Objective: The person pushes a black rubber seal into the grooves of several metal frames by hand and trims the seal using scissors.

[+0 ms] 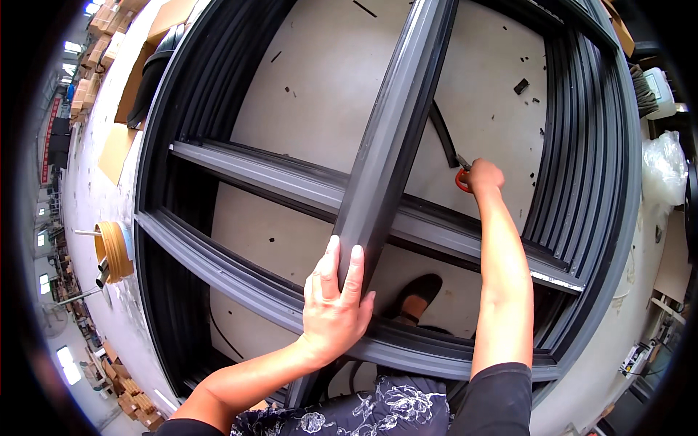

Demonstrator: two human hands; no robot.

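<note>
My left hand [336,301] lies on the near end of a long dark grey metal profile [382,134], its fingers stretched and slightly apart. That profile runs away from me across a stack of grey window frames [247,163]. My right hand [483,176] is closed around orange-handled scissors [463,174], reaching into the right-hand opening of the frame. A black strip [443,134] stretches from the side of the profile down to the scissors blades. Whether the blades touch or grip the strip, I cannot tell.
Small black scraps [521,86] are scattered on the pale floor inside the frame. On the left stand a roll of yellow tape [113,252] and an open cardboard box [138,80]. Clear plastic wrap [664,167] lies at the right. My shoe [419,293] shows inside the frame.
</note>
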